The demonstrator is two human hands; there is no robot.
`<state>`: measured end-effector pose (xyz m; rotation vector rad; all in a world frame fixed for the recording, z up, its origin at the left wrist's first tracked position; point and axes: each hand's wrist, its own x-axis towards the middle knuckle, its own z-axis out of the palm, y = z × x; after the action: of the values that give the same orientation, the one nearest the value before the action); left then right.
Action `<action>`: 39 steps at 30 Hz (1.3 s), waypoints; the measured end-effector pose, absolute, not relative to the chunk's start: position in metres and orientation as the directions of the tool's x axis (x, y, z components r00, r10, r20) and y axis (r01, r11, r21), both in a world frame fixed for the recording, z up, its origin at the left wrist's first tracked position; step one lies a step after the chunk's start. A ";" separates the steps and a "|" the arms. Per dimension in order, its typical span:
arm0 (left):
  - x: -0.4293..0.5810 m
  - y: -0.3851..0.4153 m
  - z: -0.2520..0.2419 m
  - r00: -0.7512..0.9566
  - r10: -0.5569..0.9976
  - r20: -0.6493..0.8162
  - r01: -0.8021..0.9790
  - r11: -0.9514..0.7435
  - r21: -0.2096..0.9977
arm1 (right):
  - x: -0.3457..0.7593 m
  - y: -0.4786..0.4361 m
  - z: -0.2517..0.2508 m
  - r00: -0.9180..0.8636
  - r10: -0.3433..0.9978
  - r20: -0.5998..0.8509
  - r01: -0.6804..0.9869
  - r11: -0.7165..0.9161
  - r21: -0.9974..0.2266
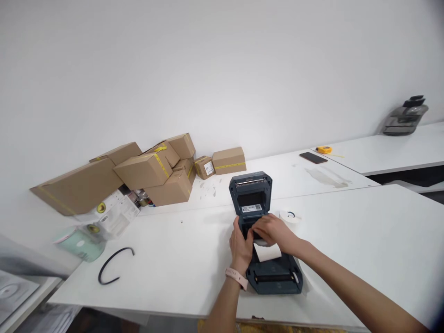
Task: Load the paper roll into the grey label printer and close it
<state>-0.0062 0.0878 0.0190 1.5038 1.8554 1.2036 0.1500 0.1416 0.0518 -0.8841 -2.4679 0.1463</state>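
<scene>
A dark label printer (274, 273) stands on the white table with its lid (251, 194) raised. A white label roll is inside it, mostly covered by my hands, and its loose strip (268, 252) runs over the front part. My left hand (240, 245), with a pink band on the wrist, grips the printer's left side, its thumb reaching inward. Curled fingers of my right hand (274, 231) are at the roll inside the printer. The fingertips of both hands are close together, and their exact contact is partly hidden. Another white label roll (290, 216) lies just behind my right hand.
Cardboard boxes (142, 171) are piled against the wall at the left. A black curved cable (104, 266) and a green container (81, 243) are at the left edge. Farther right are a phone (313, 157), a yellow tape measure (324, 150) and a dark transparent bottle (404, 118).
</scene>
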 end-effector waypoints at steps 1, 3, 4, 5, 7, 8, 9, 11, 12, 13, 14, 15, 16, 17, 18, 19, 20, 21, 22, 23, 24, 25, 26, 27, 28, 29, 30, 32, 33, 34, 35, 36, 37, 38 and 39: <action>-0.006 0.087 0.021 -0.287 0.943 0.166 0.543 0.018 0.840 | 0.146 0.144 0.047 -0.710 0.613 0.347 0.568 0.790 -0.232; -0.007 0.085 0.025 -0.258 0.950 0.177 0.566 0.001 0.824 | 0.139 0.150 0.042 -0.774 0.601 0.198 0.575 0.799 -0.177; -0.008 0.084 0.028 -0.235 0.953 0.189 0.580 -0.018 0.814 | 0.136 0.153 0.041 -0.796 0.591 0.133 0.572 0.805 -0.157; -0.008 0.083 0.030 -0.212 0.957 0.200 0.594 -0.037 0.804 | 0.135 0.155 0.041 -0.812 0.579 0.074 0.566 0.812 -0.141; -0.009 0.081 0.033 -0.186 0.959 0.212 0.612 -0.056 0.789 | 0.133 0.157 0.043 -0.829 0.558 -0.028 0.557 0.821 -0.124; -0.010 0.081 0.034 -0.186 0.959 0.215 0.615 -0.057 0.787 | 0.132 0.158 0.044 -0.831 0.551 -0.071 0.556 0.822 -0.122; -0.010 0.080 0.034 -0.191 0.957 0.219 0.615 -0.057 0.787 | 0.131 0.159 0.045 -0.830 0.547 -0.109 0.558 0.821 -0.124; -0.008 0.080 0.034 -0.208 0.952 0.223 0.620 -0.048 0.783 | 0.129 0.159 0.047 -0.824 0.542 -0.166 0.564 0.813 -0.142; -0.008 0.080 0.034 -0.214 0.951 0.221 0.626 -0.040 0.779 | 0.127 0.160 0.048 -0.822 0.538 -0.186 0.566 0.809 -0.158; -0.007 0.081 0.034 -0.222 0.951 0.215 0.632 -0.027 0.774 | 0.125 0.160 0.050 -0.822 0.533 -0.201 0.566 0.805 -0.179; -0.006 0.081 0.033 -0.229 0.951 0.208 0.637 -0.015 0.770 | 0.123 0.160 0.054 -0.824 0.526 -0.210 0.563 0.800 -0.206; -0.006 0.081 0.032 -0.232 0.952 0.201 0.641 -0.005 0.768 | 0.123 0.160 0.058 -0.828 0.520 -0.211 0.559 0.794 -0.238; -0.006 0.081 0.031 -0.236 0.952 0.196 0.640 0.000 0.768 | 0.124 0.159 0.065 -0.834 0.512 -0.205 0.551 0.787 -0.277; -0.006 0.081 0.030 -0.236 0.952 0.194 0.635 0.000 0.772 | 0.128 0.158 0.073 -0.843 0.504 -0.188 0.538 0.779 -0.321; -0.006 0.081 0.029 -0.236 0.952 0.197 0.628 -0.006 0.779 | 0.135 0.156 0.081 -0.853 0.497 -0.161 0.519 0.770 -0.372; -0.007 0.081 0.028 -0.234 0.951 0.201 0.619 -0.014 0.785 | 0.146 0.153 0.090 -0.862 0.492 -0.127 0.495 0.758 -0.424; -0.007 0.080 0.027 -0.235 0.951 0.202 0.609 -0.017 0.793 | 0.160 0.150 0.099 -0.868 0.490 -0.083 0.466 0.746 -0.475; -0.007 0.080 0.027 -0.240 0.950 0.200 0.600 -0.017 0.800 | 0.178 0.146 0.105 -0.868 0.495 -0.038 0.438 0.727 -0.529; -0.007 0.079 0.026 -0.244 0.950 0.197 0.593 -0.014 0.805 | 0.199 0.142 0.108 -0.859 0.512 0.008 0.419 0.711 -0.564; -0.006 0.079 0.026 -0.248 0.949 0.193 0.589 -0.010 0.808 | 0.221 0.138 0.109 -0.842 0.537 0.059 0.394 0.685 -0.612; -0.006 0.079 0.025 -0.252 0.949 0.189 0.586 -0.006 0.810 | 0.244 0.134 0.105 -0.796 0.592 0.124 0.340 0.608 -0.718; -0.006 0.079 0.025 -0.253 0.949 0.186 0.584 -0.003 0.812 | 0.265 0.131 0.098 -0.741 0.657 0.139 0.319 0.527 -0.788; -0.005 0.080 0.024 -0.252 0.949 0.189 0.582 -0.008 0.813 | 0.284 0.128 0.089 -0.676 0.726 0.126 0.333 0.453 -0.827; -0.005 0.080 0.024 -0.251 0.949 0.193 0.578 -0.013 0.816 | 0.298 0.125 0.077 -0.619 0.780 0.090 0.367 0.388 -0.846; -0.005 0.080 0.023 -0.254 0.948 0.193 0.573 -0.014 0.820 | 0.308 0.123 0.063 -0.567 0.821 0.066 0.393 0.340 -0.855; -0.005 0.081 0.023 -0.259 0.947 0.190 0.564 -0.012 0.826 | 0.313 0.121 0.049 -0.522 0.851 0.052 0.412 0.306 -0.858; -0.005 0.081 0.023 -0.265 0.946 0.187 0.554 -0.009 0.832 | 0.314 0.120 0.035 -0.490 0.870 0.051 0.423 0.288 -0.859; -0.005 0.081 0.024 -0.275 0.945 0.180 0.536 -0.005 0.844 | 0.306 0.119 0.009 -0.445 0.892 0.079 0.421 0.287 -0.860; -0.005 0.081 0.024 -0.276 0.945 0.177 0.530 -0.004 0.848 | 0.300 0.120 -0.003 -0.426 0.900 0.093 0.420 0.288 -0.860; -0.005 0.080 0.025 -0.276 0.945 0.176 0.524 -0.006 0.852 | 0.294 0.121 -0.013 -0.401 0.911 0.101 0.424 0.282 -0.860; -0.005 0.080 0.025 -0.276 0.945 0.176 0.519 -0.007 0.855 | 0.289 0.122 -0.021 -0.374 0.922 0.100 0.433 0.268 -0.860; -0.005 0.080 0.025 -0.278 0.944 0.176 0.515 -0.008 0.857 | 0.287 0.123 -0.028 -0.354 0.931 0.090 0.441 0.251 -0.862; -0.006 0.080 0.025 -0.279 0.944 0.176 0.511 -0.009 0.860 | 0.286 0.124 -0.033 -0.345 0.936 0.072 0.442 0.230 -0.867; -0.006 0.079 0.024 -0.279 0.944 0.178 0.509 -0.012 0.861 | 0.288 0.126 -0.036 -0.345 0.937 0.053 0.432 0.208 -0.878; -0.006 0.079 0.024 -0.277 0.944 0.181 0.511 -0.015 0.859 | 0.293 0.128 -0.038 -0.353 0.935 0.032 0.408 0.184 -0.894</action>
<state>-0.0059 0.0794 0.0235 1.5089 1.8056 1.2350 0.2927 0.1282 -0.0381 -1.2594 -1.8606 1.1220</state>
